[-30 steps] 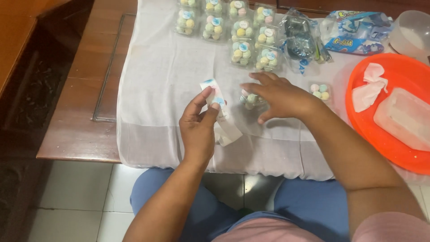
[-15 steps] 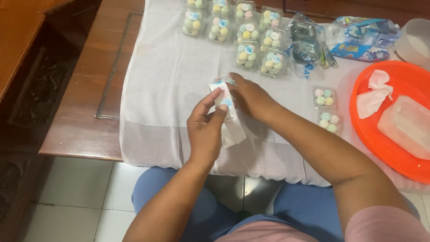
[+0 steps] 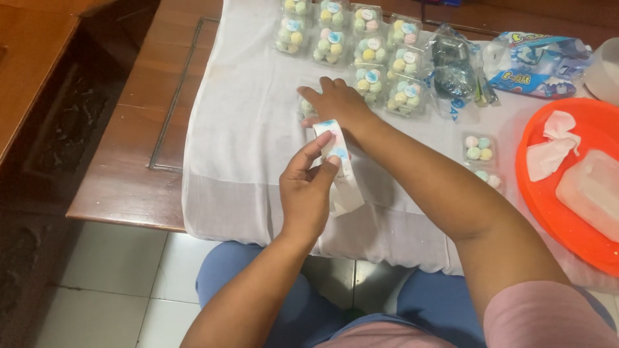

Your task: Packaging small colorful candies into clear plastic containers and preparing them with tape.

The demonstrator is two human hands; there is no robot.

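Left hand (image 3: 304, 193) pinches a light, floppy sticker strip (image 3: 340, 164) by its edge; right hand (image 3: 338, 103) presses flat on a candy pack (image 3: 305, 107).

The sticker strip (image 3: 340, 164) looked like glossy paper. The small boxes (image 3: 367, 55) were clear shiny plastic. The cloth (image 3: 245, 135) was white and matt, the table (image 3: 122, 174) polished wood, the tray (image 3: 567, 212) smooth orange plastic.

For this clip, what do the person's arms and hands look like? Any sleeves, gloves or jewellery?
Both hands are bare: no gloves, rings, watch or bracelets show on the left hand or the right hand. Forearms are uncovered. A pink short sleeve covers the right upper arm; the left sleeve is out of view. Blue trousers show below.
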